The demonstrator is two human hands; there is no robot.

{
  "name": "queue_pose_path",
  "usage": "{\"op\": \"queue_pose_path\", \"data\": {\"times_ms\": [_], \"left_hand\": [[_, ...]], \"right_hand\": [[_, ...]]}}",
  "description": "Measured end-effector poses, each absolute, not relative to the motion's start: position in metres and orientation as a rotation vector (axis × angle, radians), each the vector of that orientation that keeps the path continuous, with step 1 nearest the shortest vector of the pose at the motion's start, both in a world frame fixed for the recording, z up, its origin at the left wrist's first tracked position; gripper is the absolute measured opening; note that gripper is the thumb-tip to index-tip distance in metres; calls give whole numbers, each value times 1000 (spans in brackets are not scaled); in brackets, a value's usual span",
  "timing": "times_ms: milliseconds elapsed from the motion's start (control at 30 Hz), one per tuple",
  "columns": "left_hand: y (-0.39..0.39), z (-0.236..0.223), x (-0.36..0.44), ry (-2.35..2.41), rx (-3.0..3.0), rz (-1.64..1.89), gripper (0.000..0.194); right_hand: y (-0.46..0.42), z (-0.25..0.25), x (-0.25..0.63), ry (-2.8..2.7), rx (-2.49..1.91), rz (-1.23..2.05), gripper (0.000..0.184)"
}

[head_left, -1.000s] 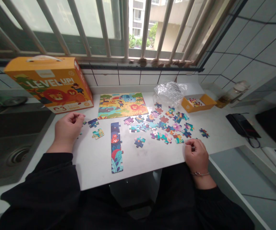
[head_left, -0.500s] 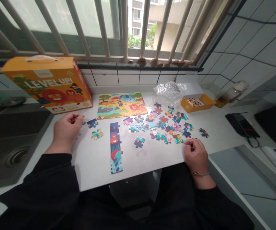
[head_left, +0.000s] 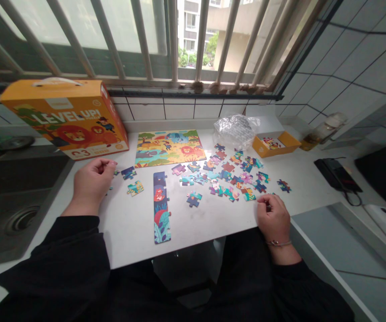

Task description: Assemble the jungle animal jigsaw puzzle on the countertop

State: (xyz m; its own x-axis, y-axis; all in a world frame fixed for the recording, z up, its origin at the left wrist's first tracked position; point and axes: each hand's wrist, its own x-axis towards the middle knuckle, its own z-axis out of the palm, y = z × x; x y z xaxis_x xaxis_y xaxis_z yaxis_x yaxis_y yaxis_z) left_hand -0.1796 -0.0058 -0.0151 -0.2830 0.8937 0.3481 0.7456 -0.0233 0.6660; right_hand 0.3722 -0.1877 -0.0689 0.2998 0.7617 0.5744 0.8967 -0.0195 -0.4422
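Observation:
My left hand [head_left: 92,182] rests curled on the white counter [head_left: 135,228], fingers closed, just left of two loose puzzle pieces [head_left: 129,173]. My right hand [head_left: 273,217] lies near the counter's front edge with fingers curled, pinching something small I cannot make out. A joined strip of puzzle pieces [head_left: 161,206] runs front to back between the hands. Several loose pieces [head_left: 233,176] are scattered ahead of my right hand. A colourful reference picture [head_left: 169,147] lies flat further back.
An orange puzzle box [head_left: 65,117] stands at the back left beside a sink [head_left: 18,197]. A crumpled plastic bag [head_left: 236,129] and a small orange tray [head_left: 275,144] sit at the back right. A black device with a cable [head_left: 338,175] lies to the right. Barred window behind.
Both hands stay where they were. Only the view has shifted slightly.

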Motion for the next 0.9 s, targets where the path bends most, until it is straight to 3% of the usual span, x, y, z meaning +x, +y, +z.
{"op": "queue_pose_path", "data": {"times_ms": [333,633,900], "left_hand": [[-9,-8,-174,2083,1750,1186,38],[-10,-8,-176,2097,1723,1197,37],[-10,-10,-172,2114,1721,1176,39]], "right_hand": [[-139,-38,413,-1736,-1849,-205,17],[-14,-9,471,-2102,-2120,112,47],[-10,-19,481,-2039,-1882,174,41]]}}
